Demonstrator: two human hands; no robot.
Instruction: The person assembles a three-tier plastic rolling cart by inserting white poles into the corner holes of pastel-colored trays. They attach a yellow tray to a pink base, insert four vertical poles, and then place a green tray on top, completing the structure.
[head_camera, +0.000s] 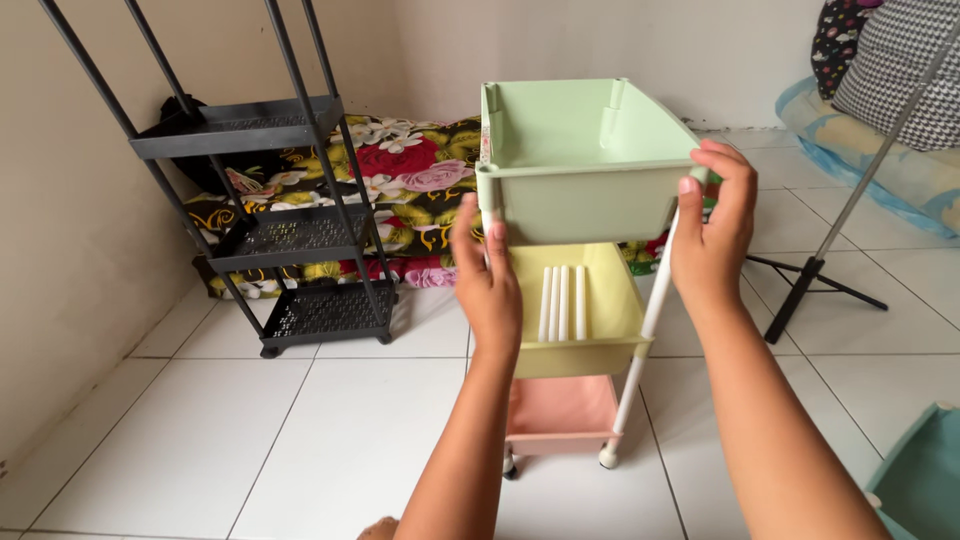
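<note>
Head view, looking down over both forearms at a small rolling cart on white floor tiles (330, 430).

Left hand (488, 285) pressed against the near left corner of the green tray (585, 150), fingers curled round the corner post area, closed on the tray. Right hand (712, 225) clamped on the tray's near right corner, thumb on the front wall, fingertips over the rim.

Green tray held level at the top of the cart, empty inside, directly above the yellow tray (600, 345). Several white tubes (562, 302) lying side by side in the yellow tray. Pink tray (560, 415) lowest, just above the wheels. White post (645, 335) running down the cart's right side.

Well to the left, a black three-tier rack (290, 235) standing near the wall, in front of a flowered cloth (410, 170). To the right, a tripod leg (810, 280) on the tiles.
</note>
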